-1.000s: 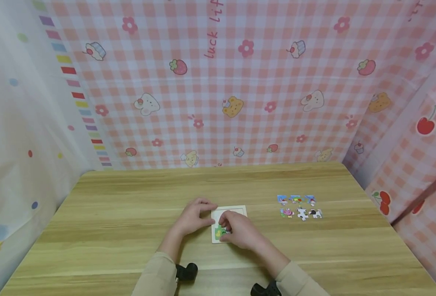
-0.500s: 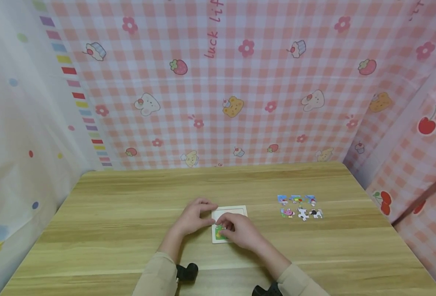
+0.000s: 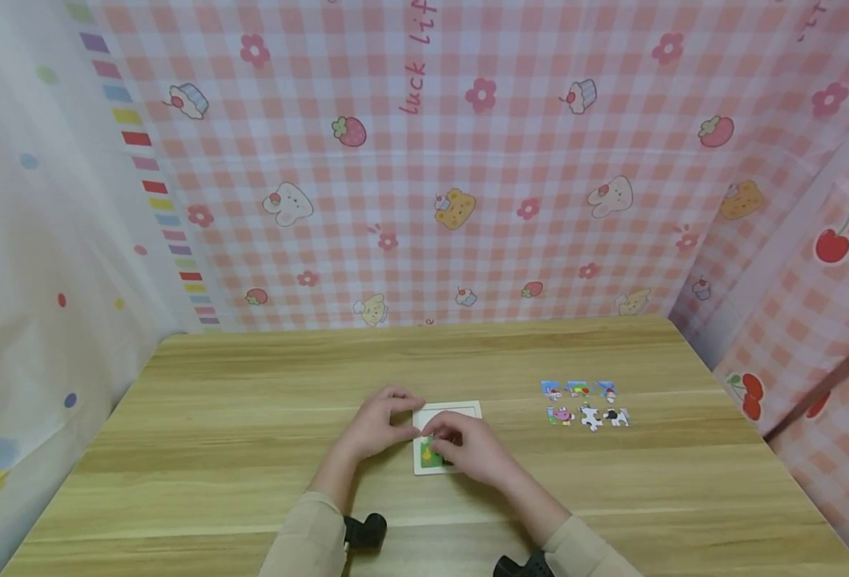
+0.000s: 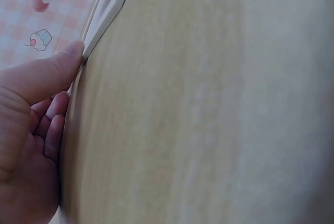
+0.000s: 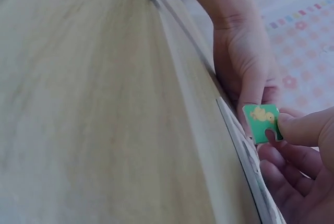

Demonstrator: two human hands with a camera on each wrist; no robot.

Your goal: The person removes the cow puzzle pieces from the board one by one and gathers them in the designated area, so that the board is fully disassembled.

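A small, pale puzzle frame [image 3: 453,405] lies on the table between both hands. My right hand [image 3: 476,450] is over it, pinching a green jigsaw piece [image 5: 262,122] with a yellow chick between thumb and fingers. In the right wrist view the piece is tilted and held clear of the frame. My left hand [image 3: 376,425] rests at the frame's left side; the left wrist view has its thumb [image 4: 73,51] touching the frame's edge, other fingers loosely bent below. The right hand covers part of the frame's inside.
To the right of the frame, several loose jigsaw pieces [image 3: 589,417] lie in two rows on the wooden table [image 3: 266,385]. Behind the table hangs a pink checked curtain [image 3: 410,264]. A black wrist camera [image 3: 367,530] sits on the left forearm.
The right fingers shift slightly left and change their hold, and the green piece shows more fully beneath them. The left hand and the loose pieces stay put.
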